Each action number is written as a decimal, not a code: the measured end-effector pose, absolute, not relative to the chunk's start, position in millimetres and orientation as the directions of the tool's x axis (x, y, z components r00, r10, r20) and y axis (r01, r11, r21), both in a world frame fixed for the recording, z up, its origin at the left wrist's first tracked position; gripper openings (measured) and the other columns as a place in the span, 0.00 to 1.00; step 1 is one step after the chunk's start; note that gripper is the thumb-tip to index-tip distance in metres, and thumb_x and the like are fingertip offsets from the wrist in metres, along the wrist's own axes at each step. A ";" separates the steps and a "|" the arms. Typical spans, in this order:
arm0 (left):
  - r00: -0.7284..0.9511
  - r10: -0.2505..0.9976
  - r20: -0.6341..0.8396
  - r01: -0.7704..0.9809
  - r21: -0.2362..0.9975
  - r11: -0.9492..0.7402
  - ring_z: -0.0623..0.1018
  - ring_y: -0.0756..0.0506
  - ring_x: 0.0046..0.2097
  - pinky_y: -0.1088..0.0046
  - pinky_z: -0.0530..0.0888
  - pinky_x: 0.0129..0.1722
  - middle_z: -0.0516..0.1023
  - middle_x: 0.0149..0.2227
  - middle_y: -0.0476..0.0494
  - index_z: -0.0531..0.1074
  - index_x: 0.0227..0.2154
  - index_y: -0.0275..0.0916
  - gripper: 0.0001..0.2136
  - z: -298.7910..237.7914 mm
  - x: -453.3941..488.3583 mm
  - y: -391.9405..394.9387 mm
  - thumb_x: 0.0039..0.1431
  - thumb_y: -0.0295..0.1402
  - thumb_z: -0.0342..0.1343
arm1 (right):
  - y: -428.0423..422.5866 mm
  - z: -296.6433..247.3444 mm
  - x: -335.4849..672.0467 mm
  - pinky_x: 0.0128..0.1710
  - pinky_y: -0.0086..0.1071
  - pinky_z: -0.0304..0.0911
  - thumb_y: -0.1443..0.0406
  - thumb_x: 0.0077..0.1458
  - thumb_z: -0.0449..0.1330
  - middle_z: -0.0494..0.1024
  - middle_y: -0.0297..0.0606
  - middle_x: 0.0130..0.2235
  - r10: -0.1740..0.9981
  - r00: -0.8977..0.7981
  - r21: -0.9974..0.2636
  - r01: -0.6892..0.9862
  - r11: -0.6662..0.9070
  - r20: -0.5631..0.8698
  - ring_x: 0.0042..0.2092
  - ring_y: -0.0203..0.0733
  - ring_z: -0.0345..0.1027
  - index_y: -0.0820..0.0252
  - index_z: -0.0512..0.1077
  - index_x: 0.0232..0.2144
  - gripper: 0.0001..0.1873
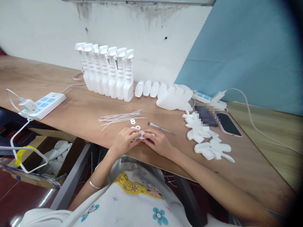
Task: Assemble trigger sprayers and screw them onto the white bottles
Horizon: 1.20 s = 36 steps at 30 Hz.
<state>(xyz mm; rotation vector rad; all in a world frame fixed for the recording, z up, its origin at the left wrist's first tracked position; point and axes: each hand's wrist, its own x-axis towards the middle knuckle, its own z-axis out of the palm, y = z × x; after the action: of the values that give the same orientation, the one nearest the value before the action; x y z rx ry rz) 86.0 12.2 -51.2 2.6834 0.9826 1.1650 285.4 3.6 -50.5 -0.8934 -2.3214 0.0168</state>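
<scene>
From the head camera, your two hands meet at the lower middle of the frame, at the near edge of the wooden table [78, 110]. Your left hand [124, 141] has its fingers curled narrow, and your right hand [159, 142] is curled the same way; between their fingertips you pinch a small white part [141, 135]. Its exact shape is too small to tell. Both hands rest on the tabletop.

Just above your hands lie a few white rings [135, 124], loose on the wood. A little further up and to the left sits a bundle of thin white tubes [119, 119], fanned out sideways. To the right of the rings, a slim screwdriver [159, 127] lies at a slant, near your right hand but not touching it.

In the upper middle of the frame stands a row of white spray bottles [107, 72], upright, shoulder to shoulder against the wall. To their right lies a row of white bottles without heads [165, 91], tipped on their sides.

At the right of centre you see a heap of white trigger heads [208, 142], and beside it a phone [228, 124] lying flat. At the left edge a white power strip [44, 104] rests with a plug in it. Below the table at lower left is an open cardboard box [47, 151].
</scene>
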 end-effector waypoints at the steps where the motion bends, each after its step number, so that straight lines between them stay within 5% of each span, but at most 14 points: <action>1: 0.512 0.562 0.650 0.532 0.274 -0.801 0.74 0.46 0.42 0.69 0.69 0.41 0.76 0.39 0.42 0.71 0.36 0.40 0.07 -51.3 86.0 12.0 0.57 0.35 0.51 | 3.7 -49.4 284.6 0.43 0.33 0.65 0.65 0.57 0.52 0.73 0.40 0.43 0.603 -0.559 -0.225 0.599 0.768 0.569 0.44 0.37 0.68 0.56 0.66 0.43 0.10; 24: 0.557 0.591 0.584 0.561 0.260 -0.786 0.74 0.48 0.36 0.72 0.64 0.38 0.77 0.35 0.46 0.71 0.30 0.40 0.10 -43.7 83.3 9.4 0.58 0.39 0.49 | -0.4 -47.4 281.5 0.37 0.32 0.67 0.61 0.54 0.54 0.73 0.45 0.41 0.519 -0.577 0.015 0.678 0.735 0.631 0.39 0.40 0.70 0.59 0.65 0.38 0.10; 36: 0.549 0.538 0.640 0.536 0.224 -0.814 0.74 0.48 0.36 0.73 0.67 0.35 0.77 0.35 0.44 0.71 0.32 0.39 0.09 -47.4 84.0 8.9 0.59 0.36 0.48 | 2.9 -49.1 285.1 0.40 0.29 0.65 0.64 0.56 0.53 0.75 0.39 0.40 0.546 -0.584 -0.148 0.590 0.794 0.600 0.40 0.36 0.69 0.58 0.69 0.39 0.08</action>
<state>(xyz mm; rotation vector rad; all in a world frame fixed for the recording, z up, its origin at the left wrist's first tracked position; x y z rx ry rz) 84.0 8.9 -47.4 2.7626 0.9577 1.1435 285.1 2.9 -49.1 -0.8371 -2.3318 -0.0873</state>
